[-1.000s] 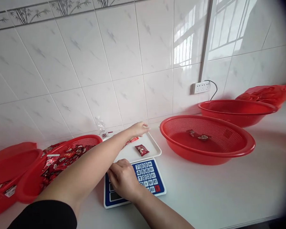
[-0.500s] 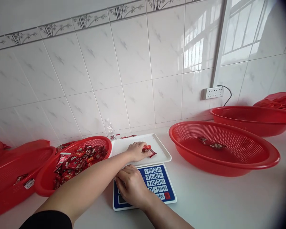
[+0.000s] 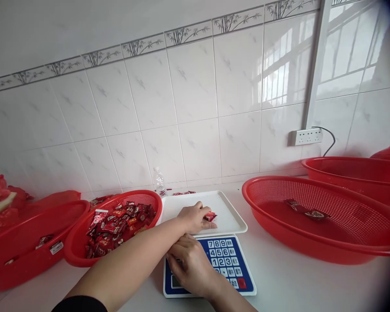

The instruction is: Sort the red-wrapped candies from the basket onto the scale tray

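Observation:
My left hand (image 3: 196, 218) reaches across to the white pan (image 3: 229, 210) of a weighing scale. Its fingers curl round a small red snack packet (image 3: 210, 216), whose end sticks out between thumb and forefinger. Under my left forearm, my right hand (image 3: 191, 262) lies palm down on the blue keypad panel (image 3: 219, 251), covering its left part. The right fingers are bent inward, and whatever lies inside them is hidden. Just left of the pan, a red basket (image 3: 72, 249) holds many red wrapped packets (image 3: 117, 225).
At right, a large red basket (image 3: 279, 242) holds a few packets (image 3: 315, 214), with another red basket (image 3: 341, 163) behind. A clear bottle (image 3: 160, 182) stands by the wall. At far left, another person's hand (image 3: 0, 203) grips a red plastic bag over a red basket (image 3: 26, 262).
The view has shifted, so everything sits lower and mostly further right. Less of the packets shows at my left fingers. Another person's hand with a red bag has come in at left.

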A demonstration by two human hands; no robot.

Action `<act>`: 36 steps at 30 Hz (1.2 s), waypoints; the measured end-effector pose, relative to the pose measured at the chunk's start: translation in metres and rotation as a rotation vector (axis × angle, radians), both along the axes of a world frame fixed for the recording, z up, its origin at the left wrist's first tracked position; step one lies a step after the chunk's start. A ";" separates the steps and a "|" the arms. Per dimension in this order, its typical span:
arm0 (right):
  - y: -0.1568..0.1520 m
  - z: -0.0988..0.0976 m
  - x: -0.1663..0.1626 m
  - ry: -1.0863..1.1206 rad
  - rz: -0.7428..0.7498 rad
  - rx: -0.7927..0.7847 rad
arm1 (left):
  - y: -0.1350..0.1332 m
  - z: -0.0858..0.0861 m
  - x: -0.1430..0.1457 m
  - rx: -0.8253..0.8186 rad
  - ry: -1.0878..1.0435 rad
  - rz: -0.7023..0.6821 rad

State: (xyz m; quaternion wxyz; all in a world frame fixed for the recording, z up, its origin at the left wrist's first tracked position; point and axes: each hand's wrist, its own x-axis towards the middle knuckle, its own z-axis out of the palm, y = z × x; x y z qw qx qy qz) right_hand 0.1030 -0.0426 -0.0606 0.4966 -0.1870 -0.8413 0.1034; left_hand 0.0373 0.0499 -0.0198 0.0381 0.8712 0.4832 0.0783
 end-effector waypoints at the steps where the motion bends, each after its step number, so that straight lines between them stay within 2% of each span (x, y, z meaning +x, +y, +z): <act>1: -0.001 0.001 0.001 0.007 0.008 -0.001 | 0.000 0.001 0.000 -0.002 -0.016 0.019; 4: -0.001 0.002 0.004 0.052 0.014 -0.021 | 0.002 0.006 -0.002 0.027 -0.120 0.099; 6: 0.000 0.002 0.007 0.148 -0.014 -0.090 | 0.004 0.012 -0.006 0.061 -0.206 0.153; 8: 0.004 0.002 0.010 0.369 -0.083 -0.230 | 0.002 0.021 -0.011 0.110 -0.321 0.220; 10: 0.009 0.004 0.014 0.678 -0.159 -0.407 | -0.007 0.029 -0.012 0.174 -0.444 0.294; 12: 0.013 0.010 0.018 0.952 -0.140 -0.601 | -0.024 0.036 -0.008 0.216 -0.641 0.317; 13: 0.013 0.014 0.019 1.029 -0.057 -0.713 | -0.035 0.038 -0.005 0.222 -0.762 0.294; 15: 0.011 0.023 0.021 1.049 0.220 -0.961 | -0.059 0.038 0.003 0.213 -0.923 0.180; 17: 0.006 0.030 0.023 0.989 0.478 -1.155 | -0.078 0.036 0.009 0.236 -0.885 0.091; 19: 0.003 0.034 0.025 0.966 0.591 -1.248 | -0.089 0.034 0.010 0.281 -0.751 0.084; 25: 0.007 0.045 0.025 0.946 0.544 -1.220 | -0.091 0.030 -0.003 0.510 -0.313 0.065; 27: 0.012 0.048 0.022 0.966 0.526 -1.206 | -0.091 0.027 -0.006 0.517 -0.299 0.054; 31: 0.028 0.052 0.031 1.044 0.418 -1.177 | -0.092 0.028 -0.015 0.362 -0.414 0.030; 33: 0.041 0.053 0.053 1.027 0.247 -1.075 | -0.087 0.033 -0.029 0.323 -0.479 0.020; 34: 0.049 0.054 0.068 0.980 0.092 -0.949 | -0.083 0.036 -0.041 0.326 -0.505 0.034; 36: 0.066 0.056 0.107 0.863 -0.351 -0.579 | -0.071 0.041 -0.073 0.322 -0.519 0.132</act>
